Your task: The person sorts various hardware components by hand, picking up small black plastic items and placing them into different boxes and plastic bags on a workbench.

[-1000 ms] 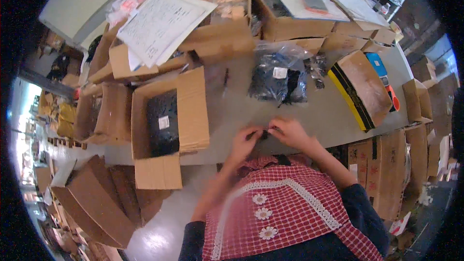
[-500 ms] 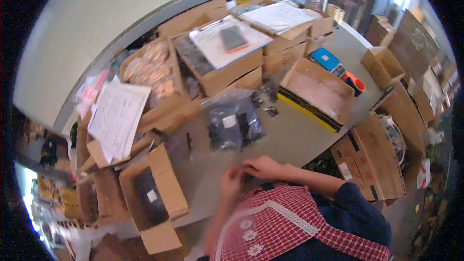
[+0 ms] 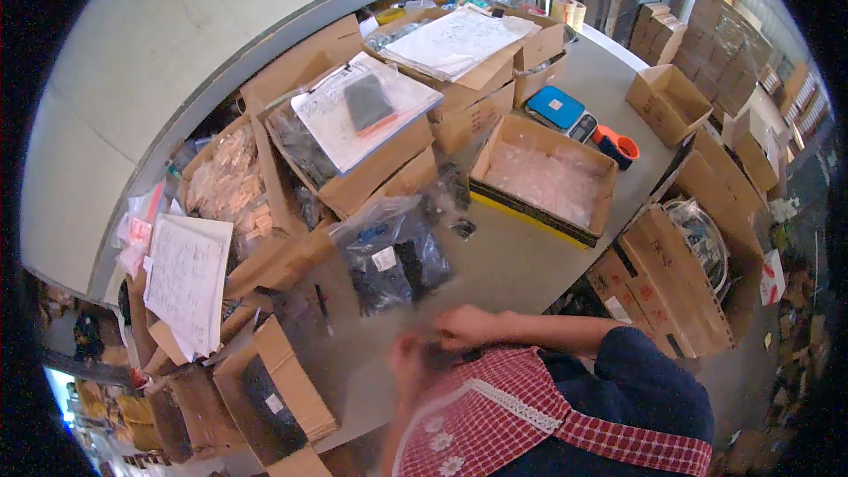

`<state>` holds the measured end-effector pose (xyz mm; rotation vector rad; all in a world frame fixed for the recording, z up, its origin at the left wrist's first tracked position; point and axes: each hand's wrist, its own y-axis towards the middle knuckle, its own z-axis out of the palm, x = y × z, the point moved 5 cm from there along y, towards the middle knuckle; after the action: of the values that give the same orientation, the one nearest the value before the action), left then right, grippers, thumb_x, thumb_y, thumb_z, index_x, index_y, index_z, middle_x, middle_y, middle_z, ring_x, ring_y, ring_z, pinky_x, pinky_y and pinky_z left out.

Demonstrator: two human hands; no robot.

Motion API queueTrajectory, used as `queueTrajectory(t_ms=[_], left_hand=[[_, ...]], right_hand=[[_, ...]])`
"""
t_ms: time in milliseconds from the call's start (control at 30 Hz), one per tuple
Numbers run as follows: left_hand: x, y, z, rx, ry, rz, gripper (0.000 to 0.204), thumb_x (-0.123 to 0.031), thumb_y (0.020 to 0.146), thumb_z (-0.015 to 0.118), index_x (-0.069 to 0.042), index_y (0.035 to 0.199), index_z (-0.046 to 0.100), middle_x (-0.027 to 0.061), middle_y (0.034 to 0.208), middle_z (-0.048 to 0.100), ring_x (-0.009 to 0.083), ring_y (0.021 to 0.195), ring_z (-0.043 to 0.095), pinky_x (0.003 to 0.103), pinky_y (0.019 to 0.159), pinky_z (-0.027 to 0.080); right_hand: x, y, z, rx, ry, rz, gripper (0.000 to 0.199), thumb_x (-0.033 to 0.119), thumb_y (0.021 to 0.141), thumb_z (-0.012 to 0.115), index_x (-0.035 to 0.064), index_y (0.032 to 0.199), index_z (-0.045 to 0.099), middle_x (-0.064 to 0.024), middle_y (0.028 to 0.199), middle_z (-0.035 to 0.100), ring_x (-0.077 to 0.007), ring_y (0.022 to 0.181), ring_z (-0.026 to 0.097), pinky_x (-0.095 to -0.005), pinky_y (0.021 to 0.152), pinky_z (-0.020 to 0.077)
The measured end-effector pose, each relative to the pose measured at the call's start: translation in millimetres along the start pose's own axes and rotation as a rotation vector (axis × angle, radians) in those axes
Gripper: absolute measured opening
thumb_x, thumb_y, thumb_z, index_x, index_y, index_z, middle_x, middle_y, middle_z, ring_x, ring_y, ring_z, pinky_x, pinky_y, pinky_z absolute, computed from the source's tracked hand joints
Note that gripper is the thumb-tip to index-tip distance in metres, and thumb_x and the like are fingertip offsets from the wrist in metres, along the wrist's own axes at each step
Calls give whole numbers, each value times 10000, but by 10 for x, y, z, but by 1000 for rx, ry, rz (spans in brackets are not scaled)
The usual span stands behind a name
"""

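Observation:
My right hand (image 3: 470, 327) and my left hand (image 3: 407, 360) are close together at the table's near edge, just in front of a red checked apron (image 3: 495, 397). Both have curled fingers, and a small dark thing shows between them. It is too blurred to name. Just beyond the hands lies a clear plastic bag (image 3: 385, 258) with dark pieces inside and a white label. Loose small black pieces (image 3: 461, 228) lie at its far right side. To the bag's left, a thin dark stick-like thing (image 3: 321, 300) rests on the table.
A shallow carton (image 3: 556, 172) lined with plastic stands right of the bag, near a blue-topped scale (image 3: 558, 108) and an orange tape roll (image 3: 618, 147). Cartons with a clipboard (image 3: 362, 110) and papers (image 3: 190, 278) line the back and left. An open box (image 3: 274, 389) sits near left.
The view has turned, so the table's things sit further left in the picture. My hands stay together at the near edge, curled as before.

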<state>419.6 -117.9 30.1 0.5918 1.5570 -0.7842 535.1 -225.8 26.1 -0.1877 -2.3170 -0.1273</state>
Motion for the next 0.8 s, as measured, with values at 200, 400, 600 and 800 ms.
queueTrajectory(t_ms=[200,400,600,800], left_hand=[[132,113,-74,-12,216,70,100,-92,871,641,-20,936,617,37,848,639,125,750,571,271,713,470],[-146,256,28,-121,-165,11,67,-72,903,546,-38,946,585,44,861,607,131,782,556,275,721,460],[-106,366,-94,-81,38,190,131,-77,923,536,-23,1036,571,84,925,642,173,827,610,310,750,496],[-230,354,-1,39,27,132,95,-15,884,506,-37,921,590,14,866,597,101,811,539,244,754,440]], right_hand=[[71,-85,-342,35,111,149,266,285,807,596,57,943,578,-174,782,604,-377,744,600,-463,622,478],[181,-164,-1542,-651,15,6,151,183,839,599,57,923,597,-160,851,609,-345,788,611,-406,681,491],[-843,-604,-2564,-797,-654,671,308,278,812,652,82,1048,620,-117,1023,613,-309,998,565,-433,793,476],[-2314,-959,-2470,-418,-529,846,237,276,775,657,60,867,692,-137,836,668,-278,825,639,-432,710,504]])
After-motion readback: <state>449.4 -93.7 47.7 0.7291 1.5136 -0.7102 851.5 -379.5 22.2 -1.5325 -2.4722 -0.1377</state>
